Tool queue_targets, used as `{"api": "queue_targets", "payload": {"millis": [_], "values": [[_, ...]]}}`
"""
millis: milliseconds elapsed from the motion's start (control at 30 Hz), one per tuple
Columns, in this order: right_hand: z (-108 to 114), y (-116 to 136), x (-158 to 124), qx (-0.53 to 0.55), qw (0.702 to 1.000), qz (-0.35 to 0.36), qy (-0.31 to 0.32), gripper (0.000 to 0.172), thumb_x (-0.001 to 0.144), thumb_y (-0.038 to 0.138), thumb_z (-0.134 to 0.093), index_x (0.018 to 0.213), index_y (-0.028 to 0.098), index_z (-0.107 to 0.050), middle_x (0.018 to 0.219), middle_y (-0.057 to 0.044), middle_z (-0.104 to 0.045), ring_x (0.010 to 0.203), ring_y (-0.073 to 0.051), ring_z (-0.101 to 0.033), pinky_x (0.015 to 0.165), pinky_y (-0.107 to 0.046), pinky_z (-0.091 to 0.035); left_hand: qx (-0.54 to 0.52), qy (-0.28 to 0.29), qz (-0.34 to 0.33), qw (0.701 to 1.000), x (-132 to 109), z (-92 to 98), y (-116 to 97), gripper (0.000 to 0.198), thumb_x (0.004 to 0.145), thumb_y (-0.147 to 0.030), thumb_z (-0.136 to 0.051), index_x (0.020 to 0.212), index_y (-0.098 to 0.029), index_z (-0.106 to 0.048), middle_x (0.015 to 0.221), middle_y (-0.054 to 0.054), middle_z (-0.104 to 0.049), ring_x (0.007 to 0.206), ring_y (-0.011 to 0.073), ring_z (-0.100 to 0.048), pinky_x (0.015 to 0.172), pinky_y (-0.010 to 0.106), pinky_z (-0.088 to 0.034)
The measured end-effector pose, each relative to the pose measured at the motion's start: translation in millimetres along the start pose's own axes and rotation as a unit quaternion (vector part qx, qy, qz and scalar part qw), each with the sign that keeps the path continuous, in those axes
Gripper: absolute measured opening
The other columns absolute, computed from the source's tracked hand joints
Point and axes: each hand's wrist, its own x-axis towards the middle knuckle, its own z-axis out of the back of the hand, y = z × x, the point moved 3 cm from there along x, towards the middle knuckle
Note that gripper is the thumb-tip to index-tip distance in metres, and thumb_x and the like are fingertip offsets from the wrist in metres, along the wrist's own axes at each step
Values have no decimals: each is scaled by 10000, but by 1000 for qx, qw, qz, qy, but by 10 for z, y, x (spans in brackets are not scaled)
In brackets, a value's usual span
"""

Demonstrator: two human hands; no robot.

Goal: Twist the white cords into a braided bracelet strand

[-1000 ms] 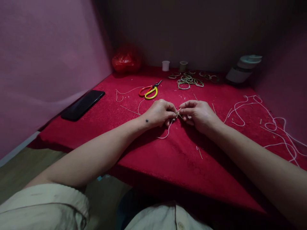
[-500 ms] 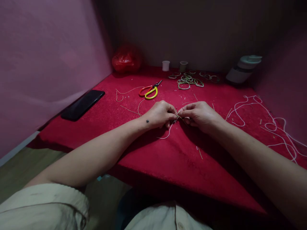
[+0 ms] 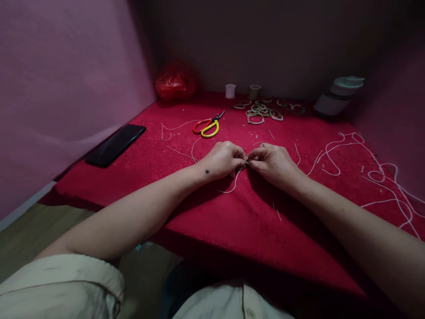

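Thin pale and greenish cord (image 3: 236, 180) is pinched between my two hands, with one loose end trailing onto the red cloth below. My left hand (image 3: 224, 160) is closed, thumb and fingers pressed on the cord. Opposite it, my right hand (image 3: 272, 163) is closed too, its fingertips pinching the cord close to the left ones. Fingers hide most of the small knotted part. Beyond my left hand lie scissors (image 3: 210, 127) with one red and one yellow handle. Several finished-looking cord bracelets (image 3: 255, 118) rest in a loose pile farther back.
On the red cloth (image 3: 212, 217) lie a black phone (image 3: 115, 145) at left and loose white cord (image 3: 376, 176) at right. Along the back stand a red plastic bag (image 3: 175, 86), a white spool (image 3: 230, 91), a darker spool (image 3: 254, 91) and a lidded bottle (image 3: 338, 96). Cord scraps are scattered about.
My right hand has turned and dropped slightly, its fingertips now nearer the left ones on the cord. My left hand has barely moved.
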Motion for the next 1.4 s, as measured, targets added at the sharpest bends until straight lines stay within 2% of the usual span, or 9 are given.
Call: {"api": "queue_targets", "payload": {"millis": [167,333,467,600,700,900,1033,1233,1400], "values": [[3,0,-34,-8,1000,24,-2,166,712,97,-552,728,139,-712,617,-21,-516,567,-113,-455,550,-250,-346,110,-65,-64,990,6,3,-17,98,741,-143,-582,726,-124,-677,554,11,-593,521,83,-502,560,223,-373],[-8,-12,-43,-12,999,48,-1,172,719,82,-535,698,134,-698,603,-14,-482,553,-110,-438,535,-249,-334,161,-70,-99,980,24,-11,12,108,747,-174,-594,761,-127,-690,672,50,-635,612,110,-530,588,237,-372],[-9,-9,-46,-31,998,63,-3,173,728,90,-523,704,144,-685,613,-20,-496,558,-118,-451,534,-251,-346,160,-61,-107,979,38,-13,19,115,750,-184,-591,759,-130,-692,681,51,-642,615,109,-529,583,234,-364],[45,18,-87,-40,994,73,-68,142,717,94,-533,754,149,-659,686,-42,-552,616,-139,-501,578,-262,-391,124,-52,-86,987,40,-5,3,109,742,-167,-586,732,-123,-685,623,34,-629,561,89,-505,556,221,-349],[78,73,-150,-53,986,111,-116,120,728,112,-532,781,150,-633,745,-54,-561,639,-139,-505,586,-260,-401,87,-36,-64,993,35,-6,-7,107,733,-142,-573,711,-121,-676,540,7,-592,511,74,-484,542,212,-345],[-37,143,-221,-192,961,194,-40,167,813,196,-494,812,178,-659,798,-43,-585,611,-124,-493,470,-233,-295,25,-11,-37,999,42,-6,20,124,733,-158,-543,671,-122,-645,434,-31,-511,454,67,-465,503,203,-327],[-72,159,-228,-268,935,231,-33,205,854,212,-462,840,171,-663,773,-44,-589,594,-121,-470,446,-244,-227,-13,9,-29,999,55,-10,50,106,707,-111,-526,670,-128,-623,417,-47,-491,419,65,-465,481,197,-332],[-71,163,-240,-261,934,242,-28,220,865,212,-456,857,180,-673,785,-43,-609,596,-118,-477,440,-242,-227,-39,27,-31,998,53,8,44,111,689,-71,-508,677,-123,-605,423,-53,-493,412,64,-472,480,195,-343],[-57,129,-226,-209,949,235,-3,203,842,187,-473,908,172,-665,870,-52,-617,666,-128,-532,484,-229,-325,-37,28,-31,998,51,13,35,117,688,-76,-503,701,-124,-609,431,-59,-495,419,65,-478,492,199,-346]]}}
